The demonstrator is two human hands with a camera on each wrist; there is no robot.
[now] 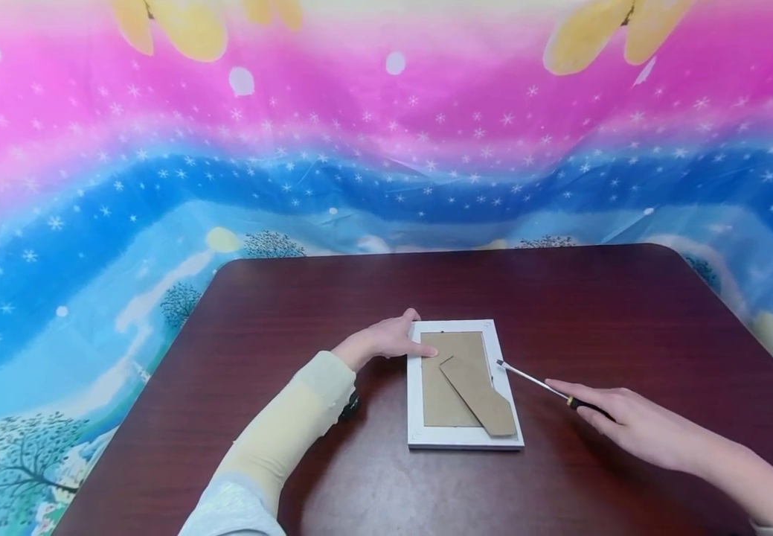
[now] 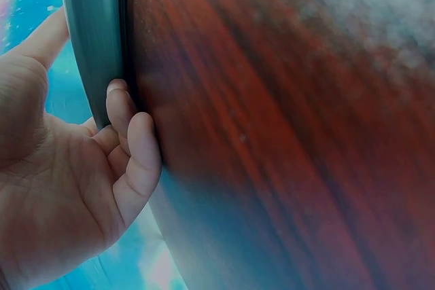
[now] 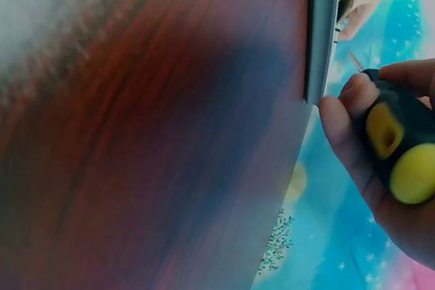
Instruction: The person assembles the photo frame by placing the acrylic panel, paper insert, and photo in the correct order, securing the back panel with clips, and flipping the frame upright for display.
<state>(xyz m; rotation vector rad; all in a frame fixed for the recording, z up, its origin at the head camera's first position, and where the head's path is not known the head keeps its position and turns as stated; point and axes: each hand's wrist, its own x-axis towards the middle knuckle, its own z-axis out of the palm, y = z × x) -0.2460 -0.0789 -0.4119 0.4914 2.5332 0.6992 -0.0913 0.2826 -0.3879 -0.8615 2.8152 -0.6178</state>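
Note:
A white picture frame (image 1: 415,394) lies face down on the table, its brown backing board (image 1: 443,406) showing. The brown easel stand (image 1: 480,398) slants across the board towards the lower right corner. My left hand (image 1: 391,337) grips the frame's upper left side, thumb over the border. In the left wrist view its fingers (image 2: 141,147) bend against the side edge. My right hand (image 1: 647,428) holds a screwdriver (image 1: 527,373) with a black and yellow handle (image 3: 402,137). The flat metal tip points at the frame's right border, beside the backing.
The dark reddish-brown table (image 1: 319,298) has rounded far corners. Behind it hangs a colourful backdrop cloth (image 1: 386,171) with snowflakes and trees. A small black object (image 1: 350,406) shows beneath my left wrist, partly hidden by the sleeve.

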